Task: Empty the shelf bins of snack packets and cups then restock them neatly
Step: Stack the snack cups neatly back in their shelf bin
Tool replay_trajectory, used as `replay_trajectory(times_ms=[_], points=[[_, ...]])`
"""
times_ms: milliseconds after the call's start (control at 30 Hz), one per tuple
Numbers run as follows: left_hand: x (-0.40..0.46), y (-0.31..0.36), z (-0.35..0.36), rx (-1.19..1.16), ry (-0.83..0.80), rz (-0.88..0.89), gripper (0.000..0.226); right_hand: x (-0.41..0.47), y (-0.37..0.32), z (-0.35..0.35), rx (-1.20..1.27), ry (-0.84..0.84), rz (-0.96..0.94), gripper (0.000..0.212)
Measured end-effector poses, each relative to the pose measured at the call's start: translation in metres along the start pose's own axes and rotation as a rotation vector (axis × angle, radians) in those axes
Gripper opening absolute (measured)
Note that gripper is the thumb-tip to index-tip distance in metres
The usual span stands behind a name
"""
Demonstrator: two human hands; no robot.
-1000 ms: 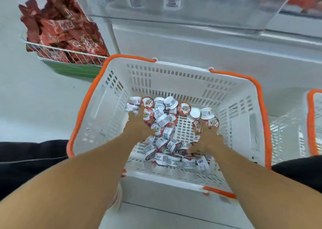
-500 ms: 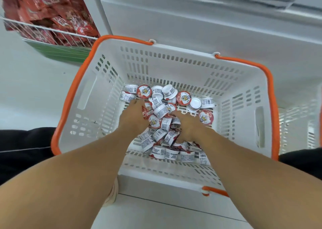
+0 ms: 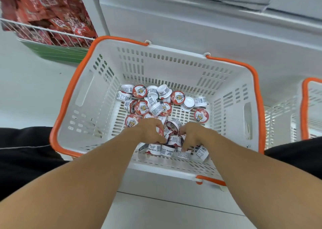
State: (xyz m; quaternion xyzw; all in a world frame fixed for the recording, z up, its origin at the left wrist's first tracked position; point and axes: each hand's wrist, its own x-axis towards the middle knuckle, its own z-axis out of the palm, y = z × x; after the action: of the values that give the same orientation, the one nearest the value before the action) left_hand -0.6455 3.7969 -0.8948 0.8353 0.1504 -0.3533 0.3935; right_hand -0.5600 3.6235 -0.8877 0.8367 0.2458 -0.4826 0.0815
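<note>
A white plastic basket (image 3: 226, 89) with an orange rim stands on the floor between my knees. Its bottom holds several small white cups with red lids (image 3: 158, 105), lying jumbled. My left hand (image 3: 149, 131) and my right hand (image 3: 195, 136) reach down into the near part of the pile, close together. Their fingers curl around a cluster of cups (image 3: 172, 138) between them. More cups lie in a row against the near wall, partly under my hands.
A wire bin (image 3: 45, 33) of red snack packets (image 3: 50, 10) hangs at the upper left above a green base. A white shelf unit (image 3: 191, 19) stands behind the basket. A second orange-rimmed basket (image 3: 306, 106) sits at the right edge.
Both hands have drawn back from the middle of the pile toward the near wall and moved closer together, gathering cups. The view has tilted down, so the upper shelf bin is out of sight.
</note>
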Motion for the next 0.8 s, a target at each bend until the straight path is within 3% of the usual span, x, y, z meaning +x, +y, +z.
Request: replay_trajectory(times_ms=[133,233,367,467,667,800], points=[[-0.003,0.006,-0.009,-0.082,-0.055,-0.043,0.042,-0.01,0.006,-0.016,0.115,-0.027,0.02,0.066],[-0.009,0.017,-0.012,-0.089,-0.118,-0.058,0.047,-0.017,0.016,-0.024,0.336,-0.033,0.057,0.045],[-0.018,0.035,-0.012,-0.4,-0.082,-0.044,0.046,-0.029,0.017,-0.044,1.079,-0.066,0.059,0.015],[-0.035,0.062,-0.034,-0.681,-0.049,-0.012,0.059,-0.047,0.01,-0.071,1.442,-0.063,-0.084,0.027],[-0.101,0.12,-0.102,-0.679,0.154,0.078,0.066,-0.119,-0.019,-0.138,1.339,0.191,-0.269,0.025],[-0.16,0.161,-0.141,-0.657,0.223,0.178,0.042,-0.194,-0.029,-0.175,1.302,0.246,-0.37,0.042]])
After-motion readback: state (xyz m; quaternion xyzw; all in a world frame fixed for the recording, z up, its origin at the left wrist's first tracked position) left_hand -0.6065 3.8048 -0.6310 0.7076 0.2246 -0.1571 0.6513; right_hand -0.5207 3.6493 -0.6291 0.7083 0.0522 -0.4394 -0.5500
